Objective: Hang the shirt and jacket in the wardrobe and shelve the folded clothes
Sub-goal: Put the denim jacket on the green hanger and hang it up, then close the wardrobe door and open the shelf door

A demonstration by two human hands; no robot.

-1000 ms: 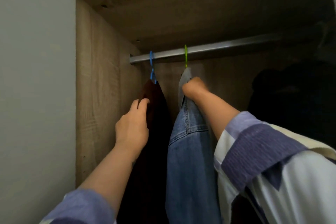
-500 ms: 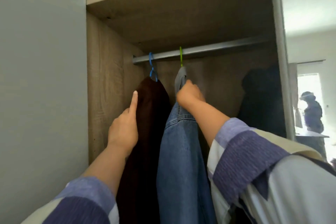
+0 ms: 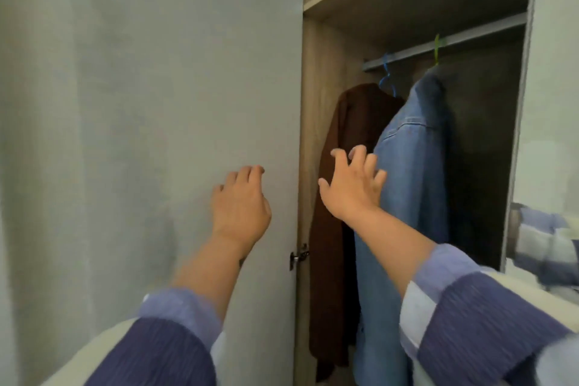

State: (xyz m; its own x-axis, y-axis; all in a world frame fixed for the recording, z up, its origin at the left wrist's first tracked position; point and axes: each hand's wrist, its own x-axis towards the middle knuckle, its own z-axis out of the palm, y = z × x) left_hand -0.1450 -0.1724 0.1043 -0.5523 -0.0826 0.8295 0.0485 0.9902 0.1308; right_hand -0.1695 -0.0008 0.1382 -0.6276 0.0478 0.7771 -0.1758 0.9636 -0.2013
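Your left hand hung loosely curled against the grey door, your right hand splayed, holding nothing, before the brown shirt and denim jacket on the wardrobe rail.

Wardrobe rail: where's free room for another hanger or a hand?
Free: the grey metal rail right of the green hanger hook, up to the right side panel, with dark space below. Crowded: the left end, where the brown shirt and blue denim jacket hang side by side against the left wooden wall.
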